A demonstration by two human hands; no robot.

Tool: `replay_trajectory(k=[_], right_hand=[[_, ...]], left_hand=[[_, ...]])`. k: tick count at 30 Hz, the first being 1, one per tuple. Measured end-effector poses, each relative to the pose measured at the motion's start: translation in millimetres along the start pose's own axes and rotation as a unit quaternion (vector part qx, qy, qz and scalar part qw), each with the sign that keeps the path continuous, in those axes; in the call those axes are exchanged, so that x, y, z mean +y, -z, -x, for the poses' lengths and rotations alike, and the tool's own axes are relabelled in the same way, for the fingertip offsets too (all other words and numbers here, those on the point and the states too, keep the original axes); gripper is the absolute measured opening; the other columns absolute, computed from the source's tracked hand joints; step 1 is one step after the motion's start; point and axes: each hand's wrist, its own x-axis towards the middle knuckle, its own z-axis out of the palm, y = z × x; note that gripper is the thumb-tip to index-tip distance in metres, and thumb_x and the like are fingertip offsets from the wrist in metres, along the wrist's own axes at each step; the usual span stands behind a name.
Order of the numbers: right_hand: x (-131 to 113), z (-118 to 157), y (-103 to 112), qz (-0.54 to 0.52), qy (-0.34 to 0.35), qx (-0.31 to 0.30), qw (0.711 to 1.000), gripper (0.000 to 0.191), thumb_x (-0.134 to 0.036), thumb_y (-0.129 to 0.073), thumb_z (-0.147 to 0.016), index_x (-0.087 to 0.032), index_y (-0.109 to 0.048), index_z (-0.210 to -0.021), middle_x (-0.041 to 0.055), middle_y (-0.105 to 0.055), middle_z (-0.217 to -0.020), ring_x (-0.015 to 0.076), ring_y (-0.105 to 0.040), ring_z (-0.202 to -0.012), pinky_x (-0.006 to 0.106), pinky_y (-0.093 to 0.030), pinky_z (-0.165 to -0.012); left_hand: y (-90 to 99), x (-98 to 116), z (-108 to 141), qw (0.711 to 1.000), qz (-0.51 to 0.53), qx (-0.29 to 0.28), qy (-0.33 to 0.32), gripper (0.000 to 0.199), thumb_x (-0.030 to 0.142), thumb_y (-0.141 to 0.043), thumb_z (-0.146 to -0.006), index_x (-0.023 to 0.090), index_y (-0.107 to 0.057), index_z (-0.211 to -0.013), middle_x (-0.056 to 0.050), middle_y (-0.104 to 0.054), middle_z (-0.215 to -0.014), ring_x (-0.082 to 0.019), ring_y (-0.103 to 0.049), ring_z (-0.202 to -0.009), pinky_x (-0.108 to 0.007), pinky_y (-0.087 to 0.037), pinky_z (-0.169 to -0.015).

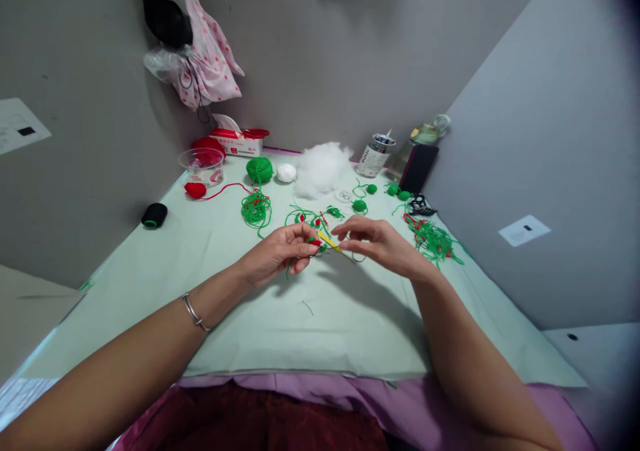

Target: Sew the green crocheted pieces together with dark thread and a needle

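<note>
My left hand pinches a small red and green yarn piece above the middle of the table, a green strand hanging below its fingers. To its right, my right hand has thumb and fingers drawn together near a dark thread; whatever sits between the fingertips is too small to make out. Between the hands lies a yellow stick-like tool, slanting down to the right. Just beyond them are small red and green yarn pieces with loose strands.
Behind stand a green yarn ball, white stuffing, a clear tub, a tissue box, a pen can and a phone. Tangled yarn lies right; a black spool lies left.
</note>
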Motion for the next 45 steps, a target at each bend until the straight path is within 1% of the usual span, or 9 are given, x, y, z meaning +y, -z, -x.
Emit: replay_trajectory(k=[4, 8, 14, 21, 26, 30, 37, 41, 45], right_hand=[[-17.9, 0.4, -16.1, -0.058, 0.033, -0.025, 0.997, 0.026, -0.043, -0.067, -0.090, -0.019, -0.075, -0.095, 0.0038, -0.065, -0.088, 0.0128, -0.053, -0.072, 0.027, -0.043, -0.067], [-2.7, -3.4, -11.8, -0.045, 0.003, 0.011, 0.999, 0.026, -0.040, -0.063, -0.091, -0.017, -0.072, -0.083, 0.0039, -0.064, -0.082, 0.0138, -0.055, -0.072, 0.028, -0.042, -0.066], [17.5, -6.3, -1.2, 0.055, -0.031, 0.041, 0.997, 0.023, -0.036, -0.063, -0.089, -0.017, -0.073, -0.082, 0.0055, -0.067, -0.084, 0.0149, -0.054, -0.071, 0.029, -0.041, -0.066], [19.8, -4.8, -1.4, 0.091, -0.039, 0.014, 0.995, 0.021, -0.032, -0.060, -0.090, -0.016, -0.072, -0.083, 0.0054, -0.067, -0.085, 0.0146, -0.056, -0.070, 0.028, -0.041, -0.066], [16.7, -4.9, -1.8, 0.128, -0.023, 0.020, 0.991, 0.032, -0.040, -0.052, -0.098, -0.018, -0.073, -0.089, 0.0073, -0.067, -0.091, 0.0169, -0.057, -0.077, 0.030, -0.040, -0.071], [-0.9, -3.5, -10.5, -0.019, -0.020, 0.003, 1.000, 0.046, -0.053, -0.044, -0.100, -0.016, -0.070, -0.090, 0.0045, -0.063, -0.082, 0.0140, -0.050, -0.070, 0.027, -0.037, -0.064], [-15.9, -3.9, -31.2, -0.219, -0.051, -0.018, 0.974, 0.034, -0.048, -0.064, -0.091, -0.015, -0.067, -0.081, 0.0002, -0.057, -0.073, 0.0103, -0.043, -0.065, 0.025, -0.033, -0.061], [-7.3, -8.3, -32.9, -0.327, -0.100, -0.010, 0.940, 0.030, -0.042, -0.069, -0.086, -0.016, -0.063, -0.073, -0.0016, -0.055, -0.066, 0.0085, -0.041, -0.057, 0.025, -0.033, -0.058], [-5.5, -8.1, -31.0, -0.349, -0.109, -0.035, 0.930, 0.031, -0.042, -0.068, -0.087, -0.015, -0.064, -0.073, 0.0002, -0.057, -0.069, 0.0079, -0.040, -0.057, 0.024, -0.033, -0.058]], left_hand=[[-0.4, -1.0, -0.2, 1.000, -0.012, 0.000, 0.000, 0.027, 0.028, -0.077, -0.078, 0.016, -0.058, -0.093, 0.006, -0.053, -0.059, -0.005, -0.045, -0.044, -0.017, -0.030, -0.041], [-0.8, -1.4, 1.0, 1.000, -0.011, -0.008, 0.002, 0.027, 0.027, -0.077, -0.079, 0.017, -0.057, -0.094, 0.007, -0.051, -0.055, -0.005, -0.043, -0.043, -0.017, -0.028, -0.041], [-2.2, 2.1, 2.8, 1.000, -0.010, -0.014, 0.004, 0.025, 0.026, -0.076, -0.080, 0.017, -0.056, -0.092, 0.007, -0.051, -0.053, -0.005, -0.042, -0.043, -0.018, -0.027, -0.041], [-2.5, 2.2, 2.6, 1.000, -0.016, -0.012, 0.008, 0.026, 0.026, -0.076, -0.080, 0.018, -0.055, -0.093, 0.007, -0.052, -0.053, -0.005, -0.042, -0.044, -0.018, -0.028, -0.042], [-1.1, -1.7, 1.6, 0.999, -0.034, 0.010, -0.017, 0.026, 0.028, -0.074, -0.083, 0.020, -0.054, -0.098, 0.008, -0.051, -0.057, -0.005, -0.044, -0.046, -0.017, -0.030, -0.044], [0.0, -6.3, 0.2, 0.997, -0.061, 0.024, -0.052, 0.029, 0.030, -0.073, -0.084, 0.021, -0.054, -0.104, 0.007, -0.052, -0.067, -0.005, -0.048, -0.049, -0.017, -0.035, -0.045], [-4.4, -9.9, -0.7, 0.987, -0.128, 0.048, -0.080, 0.035, 0.037, -0.070, -0.087, 0.022, -0.055, -0.115, 0.003, -0.054, -0.086, -0.005, -0.052, -0.052, -0.019, -0.040, -0.047], [-7.9, -14.0, 1.7, 0.949, -0.236, 0.097, -0.187, 0.033, 0.031, -0.075, -0.084, 0.024, -0.063, -0.115, -0.003, -0.058, -0.107, -0.007, -0.053, -0.064, -0.022, -0.046, -0.059], [-7.6, -16.9, 3.8, 0.907, -0.299, 0.134, -0.263, 0.015, 0.030, -0.069, -0.089, 0.023, -0.072, -0.103, -0.004, -0.060, -0.105, -0.009, -0.053, -0.068, -0.024, -0.047, -0.064]])
